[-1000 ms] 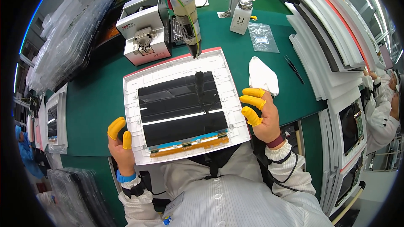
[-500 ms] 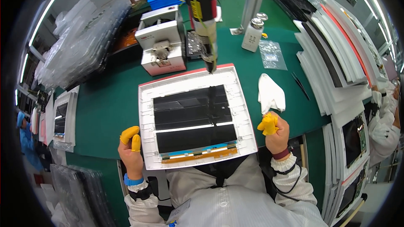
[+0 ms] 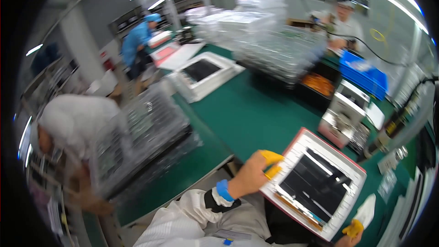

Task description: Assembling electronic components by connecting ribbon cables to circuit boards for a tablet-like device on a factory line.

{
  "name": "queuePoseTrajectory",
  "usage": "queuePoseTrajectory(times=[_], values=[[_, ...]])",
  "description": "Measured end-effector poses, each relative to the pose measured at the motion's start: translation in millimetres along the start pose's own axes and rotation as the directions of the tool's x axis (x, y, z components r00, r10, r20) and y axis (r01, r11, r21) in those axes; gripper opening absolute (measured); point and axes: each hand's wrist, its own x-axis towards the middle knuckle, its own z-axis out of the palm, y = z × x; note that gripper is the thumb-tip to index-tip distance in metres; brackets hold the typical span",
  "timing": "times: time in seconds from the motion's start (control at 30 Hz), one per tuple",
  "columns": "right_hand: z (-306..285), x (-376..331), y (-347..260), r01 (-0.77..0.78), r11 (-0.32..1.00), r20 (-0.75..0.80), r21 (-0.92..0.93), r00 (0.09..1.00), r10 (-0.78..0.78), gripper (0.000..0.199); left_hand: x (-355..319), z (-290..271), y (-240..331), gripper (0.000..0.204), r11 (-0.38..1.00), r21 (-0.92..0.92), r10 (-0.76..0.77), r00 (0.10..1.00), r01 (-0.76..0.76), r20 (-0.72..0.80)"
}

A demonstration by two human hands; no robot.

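Note:
A white display housing (image 3: 287, 162) with a red outer edge and a dark screen panel set in it lies tilted in view at the lower right. My left hand (image 3: 250, 174), with yellow finger cots, is at the housing's left edge. Its thumb and forefinger are apart, with nothing visible between them. At the lower right, my right hand (image 3: 353, 234) has its yellow-covered fingers closed together, beside the housing's near right corner. A white cloth (image 3: 367, 208) lies right by those fingers; whether they pinch it is hidden.
Clear plastic trays (image 3: 279, 50) are stacked at the back, and more trays (image 3: 141, 132) stand at the left beside a bending co-worker (image 3: 82, 119). Beyond the housing are a grey-white dispenser (image 3: 343, 114), a blue bin (image 3: 363, 73) and a white bottle (image 3: 391, 160). Another panel (image 3: 201, 71) rests farther left.
The view has swung left, so the housing and both hands now appear lower right. A co-worker and stacked trays have come into view. My left fingers now overlap the housing's edge.

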Motion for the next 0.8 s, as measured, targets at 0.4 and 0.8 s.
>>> queuePoseTrajectory(times=[0.4,0.8], values=[[46.4,9.9,-97.8,0.015,0.967,0.063,-0.256,0.998,0.001,0.029,-124.8,-256.5,43.3,0.033,0.243,0.810,-0.303,0.835,0.533,-0.459],[48.5,7.4,-88.7,-0.004,0.992,0.038,-0.125,0.999,0.009,0.026,-129.0,-340.6,38.6,0.030,0.290,0.831,-0.048,0.874,0.475,-0.483]])
